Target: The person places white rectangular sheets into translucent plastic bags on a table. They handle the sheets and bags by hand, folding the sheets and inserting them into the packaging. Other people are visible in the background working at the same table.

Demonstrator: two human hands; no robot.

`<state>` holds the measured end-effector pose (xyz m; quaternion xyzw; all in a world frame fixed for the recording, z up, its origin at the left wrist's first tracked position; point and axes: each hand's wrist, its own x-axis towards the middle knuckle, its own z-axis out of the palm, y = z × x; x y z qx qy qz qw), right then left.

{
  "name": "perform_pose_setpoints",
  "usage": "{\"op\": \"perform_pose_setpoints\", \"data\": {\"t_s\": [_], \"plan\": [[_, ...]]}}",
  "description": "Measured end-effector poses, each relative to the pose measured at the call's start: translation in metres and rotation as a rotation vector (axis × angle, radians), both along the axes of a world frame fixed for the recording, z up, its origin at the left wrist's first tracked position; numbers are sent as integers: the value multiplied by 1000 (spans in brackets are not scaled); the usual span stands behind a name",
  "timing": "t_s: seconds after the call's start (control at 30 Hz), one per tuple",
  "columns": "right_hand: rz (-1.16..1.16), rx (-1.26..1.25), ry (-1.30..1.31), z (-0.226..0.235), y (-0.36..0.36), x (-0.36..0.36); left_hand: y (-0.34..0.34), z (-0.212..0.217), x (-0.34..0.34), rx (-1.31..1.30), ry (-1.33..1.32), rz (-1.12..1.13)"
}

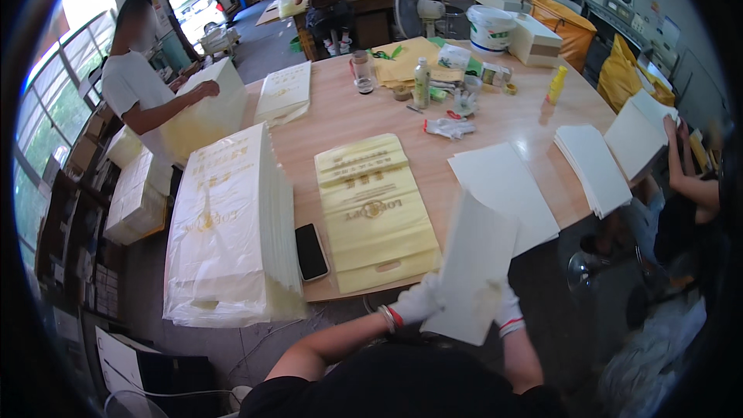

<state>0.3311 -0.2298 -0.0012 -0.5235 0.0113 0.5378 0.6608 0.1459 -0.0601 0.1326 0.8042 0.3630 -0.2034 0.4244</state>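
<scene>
The tilted white board [474, 259] is positioned at the near edge of the table [429, 166], gripped at opposite sides by the gloved left hand [419, 301] and gloved right hand [507, 310]. White sheets [530, 193] (partly behind the board) obstruct the right; a printed yellow bag [375, 220], smartphone [311, 252] and tall bag stack [220, 224] occupy the left. Wood surface shows between bag and sheets, extending toward a work glove [449, 128].

Gold lettering [374, 208] marks the yellow bag [383, 236] and stack [232, 251].
</scene>
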Motion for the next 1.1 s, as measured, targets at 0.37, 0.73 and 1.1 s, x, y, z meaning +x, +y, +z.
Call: {"op": "perform_pose_setpoints", "data": {"t_s": [0.37, 0.73, 1.1], "plan": [[-62, -112, -831, 7, 62, -65, 86, -118, -55, 909, -334, 252], [11, 183, -535, 41, 93, -67, 119, -137, -61, 879, -558, 58], [58, 344, -213, 34, 174, -118, 130, -158, -52, 438, -889, 363]]}}
